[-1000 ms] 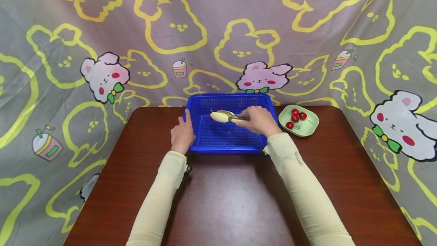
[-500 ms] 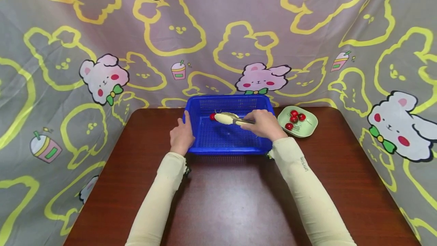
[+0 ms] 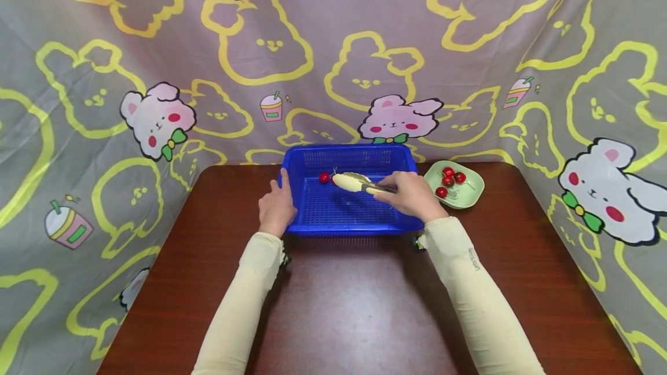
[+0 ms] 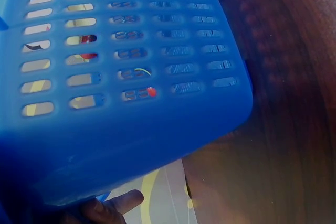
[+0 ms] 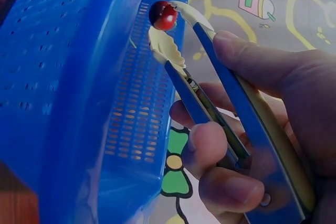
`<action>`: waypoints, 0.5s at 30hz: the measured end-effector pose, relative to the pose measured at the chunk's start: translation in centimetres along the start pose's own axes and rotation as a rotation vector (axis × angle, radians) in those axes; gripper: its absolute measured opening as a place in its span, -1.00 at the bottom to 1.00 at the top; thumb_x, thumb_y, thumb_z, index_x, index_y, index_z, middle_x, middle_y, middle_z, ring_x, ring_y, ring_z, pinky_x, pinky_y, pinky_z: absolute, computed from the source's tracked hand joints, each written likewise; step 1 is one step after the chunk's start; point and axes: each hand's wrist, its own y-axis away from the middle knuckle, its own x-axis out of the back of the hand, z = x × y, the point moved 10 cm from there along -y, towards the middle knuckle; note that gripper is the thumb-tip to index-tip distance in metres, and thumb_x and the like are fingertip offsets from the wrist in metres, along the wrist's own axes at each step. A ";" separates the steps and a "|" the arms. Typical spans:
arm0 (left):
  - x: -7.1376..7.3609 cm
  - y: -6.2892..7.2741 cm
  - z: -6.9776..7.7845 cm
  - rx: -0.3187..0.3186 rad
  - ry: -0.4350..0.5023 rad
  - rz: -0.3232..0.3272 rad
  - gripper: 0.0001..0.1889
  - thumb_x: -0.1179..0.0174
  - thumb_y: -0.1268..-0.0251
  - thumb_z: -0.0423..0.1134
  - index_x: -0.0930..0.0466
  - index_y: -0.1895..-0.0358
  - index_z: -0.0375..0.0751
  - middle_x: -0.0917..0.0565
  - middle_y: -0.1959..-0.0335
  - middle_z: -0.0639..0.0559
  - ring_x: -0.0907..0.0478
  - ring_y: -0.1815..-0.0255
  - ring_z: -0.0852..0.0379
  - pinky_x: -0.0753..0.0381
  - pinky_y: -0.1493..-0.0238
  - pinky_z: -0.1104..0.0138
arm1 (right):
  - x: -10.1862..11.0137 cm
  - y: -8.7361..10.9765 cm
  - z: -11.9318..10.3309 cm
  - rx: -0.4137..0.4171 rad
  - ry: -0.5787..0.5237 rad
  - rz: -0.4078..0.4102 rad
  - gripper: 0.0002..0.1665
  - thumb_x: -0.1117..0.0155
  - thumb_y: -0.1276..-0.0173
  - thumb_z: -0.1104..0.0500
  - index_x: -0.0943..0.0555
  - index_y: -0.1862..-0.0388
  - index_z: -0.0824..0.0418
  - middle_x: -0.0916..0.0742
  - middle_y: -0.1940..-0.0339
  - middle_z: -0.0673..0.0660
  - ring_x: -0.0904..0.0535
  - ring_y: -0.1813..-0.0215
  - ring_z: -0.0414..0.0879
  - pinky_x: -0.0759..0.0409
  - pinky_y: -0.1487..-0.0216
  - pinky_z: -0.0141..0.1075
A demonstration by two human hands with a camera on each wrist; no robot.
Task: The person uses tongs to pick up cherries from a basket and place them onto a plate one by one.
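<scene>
My right hand (image 3: 413, 192) holds kitchen tongs (image 5: 231, 93) with cream scalloped tips and metal arms, above the blue plastic basket (image 3: 349, 227). A dark red cherry (image 5: 163, 16) is at the tongs' tips in the right wrist view; in the head view the tips hide most of it. Another cherry (image 3: 324, 177) is just left of the tips, toward the back left of the basket. My left hand (image 3: 277, 207) grips the basket's left rim, its index finger extended along it. Through the slots in the left wrist view, red bits of cherry show.
A pale green dish (image 3: 471, 195) with several stemmed cherries (image 3: 448, 181) stands right of the basket, close to my right wrist. The brown wooden table (image 3: 354, 305) carries both. A patterned cloth (image 3: 292, 28) hangs behind and at the sides.
My right hand and the tongs have moved right and slightly nearer me. The left cherry, mostly covered by the tips before, now shows apart from them. My left hand stays on the basket.
</scene>
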 end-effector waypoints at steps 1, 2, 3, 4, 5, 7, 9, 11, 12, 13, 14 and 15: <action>0.0 0.0 0.0 0.000 0.000 0.001 0.13 -0.41 -0.15 -0.25 0.18 -0.70 -0.21 -0.41 -0.37 -0.45 -0.67 0.34 -0.31 -0.67 0.23 -0.09 | 0.1 0.1 0.1 -0.001 -0.002 0.002 -0.56 -0.47 -0.35 -0.11 -0.81 -0.07 0.12 -0.81 0.07 0.14 -0.64 0.20 -0.01 -0.51 0.22 -0.16; 0.0 0.0 0.0 0.000 0.000 0.001 0.13 -0.40 -0.15 -0.25 0.18 -0.70 -0.20 -0.41 -0.36 -0.45 -0.67 0.34 -0.31 -0.67 0.23 -0.09 | 0.2 0.3 0.2 -0.001 -0.002 0.004 -0.55 -0.47 -0.35 -0.11 -0.80 -0.09 0.13 -0.81 0.05 0.15 -0.65 0.16 0.00 -0.52 0.18 -0.14; 0.0 0.0 0.0 0.001 -0.001 0.001 0.13 -0.41 -0.15 -0.25 0.18 -0.70 -0.20 -0.41 -0.36 -0.45 -0.67 0.34 -0.30 -0.67 0.23 -0.09 | 0.4 0.4 0.3 -0.001 -0.004 0.006 -0.53 -0.47 -0.35 -0.10 -0.79 -0.10 0.14 -0.81 0.02 0.16 -0.66 0.12 0.02 -0.54 0.15 -0.12; 0.0 0.0 0.0 0.002 0.000 0.001 0.13 -0.41 -0.15 -0.25 0.18 -0.70 -0.20 -0.41 -0.36 -0.45 -0.67 0.35 -0.30 -0.67 0.23 -0.09 | 0.5 0.5 0.5 -0.003 -0.003 0.008 -0.51 -0.46 -0.35 -0.11 -0.79 -0.12 0.15 -0.81 -0.01 0.18 -0.68 0.08 0.04 -0.56 0.11 -0.09; 0.0 0.0 0.0 0.002 0.001 0.001 0.13 -0.41 -0.15 -0.25 0.18 -0.70 -0.20 -0.41 -0.36 -0.45 -0.67 0.35 -0.30 -0.67 0.23 -0.09 | 0.7 0.6 0.6 -0.002 0.002 0.012 -0.50 -0.46 -0.35 -0.11 -0.78 -0.13 0.15 -0.81 -0.04 0.19 -0.68 0.03 0.07 -0.57 0.07 -0.05; 0.1 0.0 0.0 0.003 0.004 0.001 0.13 -0.40 -0.16 -0.25 0.18 -0.70 -0.20 -0.41 -0.36 -0.45 -0.67 0.34 -0.30 -0.67 0.23 -0.09 | 1.0 0.9 0.9 -0.006 0.008 0.019 -0.48 -0.46 -0.35 -0.12 -0.77 -0.15 0.16 -0.80 -0.09 0.20 -0.68 -0.06 0.12 -0.57 0.00 0.01; 0.1 -0.1 0.0 0.002 0.008 0.003 0.13 -0.40 -0.15 -0.26 0.17 -0.70 -0.20 -0.41 -0.35 -0.46 -0.67 0.33 -0.31 -0.67 0.23 -0.09 | 1.2 1.1 1.2 -0.016 0.006 0.027 -0.47 -0.47 -0.34 -0.11 -0.77 -0.15 0.17 -0.80 -0.11 0.22 -0.68 -0.12 0.16 -0.58 -0.06 0.06; 0.2 -0.1 0.0 0.000 0.009 0.004 0.13 -0.41 -0.15 -0.26 0.17 -0.70 -0.20 -0.42 -0.34 -0.45 -0.67 0.33 -0.31 -0.67 0.23 -0.09 | 1.3 1.3 1.6 -0.031 -0.001 0.030 -0.47 -0.47 -0.34 -0.11 -0.76 -0.16 0.18 -0.79 -0.12 0.23 -0.67 -0.17 0.18 -0.57 -0.09 0.09; 0.1 -0.1 0.0 -0.001 0.008 0.003 0.13 -0.41 -0.15 -0.25 0.17 -0.70 -0.21 -0.42 -0.34 -0.45 -0.67 0.33 -0.31 -0.67 0.23 -0.09 | 1.4 1.4 1.9 -0.040 -0.005 0.030 -0.46 -0.47 -0.35 -0.11 -0.76 -0.17 0.18 -0.79 -0.13 0.23 -0.67 -0.17 0.19 -0.57 -0.10 0.09; 0.1 -0.1 0.0 -0.002 0.008 0.002 0.13 -0.41 -0.15 -0.25 0.17 -0.70 -0.21 -0.42 -0.34 -0.45 -0.67 0.34 -0.30 -0.67 0.23 -0.09 | 1.3 1.5 2.1 -0.048 -0.009 0.028 -0.46 -0.46 -0.35 -0.11 -0.75 -0.18 0.18 -0.79 -0.13 0.24 -0.66 -0.18 0.19 -0.57 -0.10 0.10; 0.1 -0.1 0.0 -0.002 0.007 0.001 0.12 -0.40 -0.16 -0.25 0.17 -0.70 -0.21 -0.42 -0.33 -0.45 -0.67 0.35 -0.30 -0.67 0.24 -0.08 | 1.3 1.6 2.3 -0.054 -0.010 0.027 -0.45 -0.46 -0.35 -0.11 -0.75 -0.19 0.19 -0.79 -0.13 0.24 -0.66 -0.18 0.20 -0.56 -0.11 0.10; 0.1 -0.1 0.0 -0.002 0.005 0.000 0.12 -0.40 -0.16 -0.25 0.17 -0.70 -0.21 -0.42 -0.33 -0.45 -0.66 0.35 -0.29 -0.67 0.25 -0.08 | 1.3 1.6 2.4 -0.059 -0.010 0.026 -0.45 -0.46 -0.35 -0.11 -0.75 -0.19 0.19 -0.78 -0.13 0.25 -0.66 -0.18 0.20 -0.56 -0.11 0.10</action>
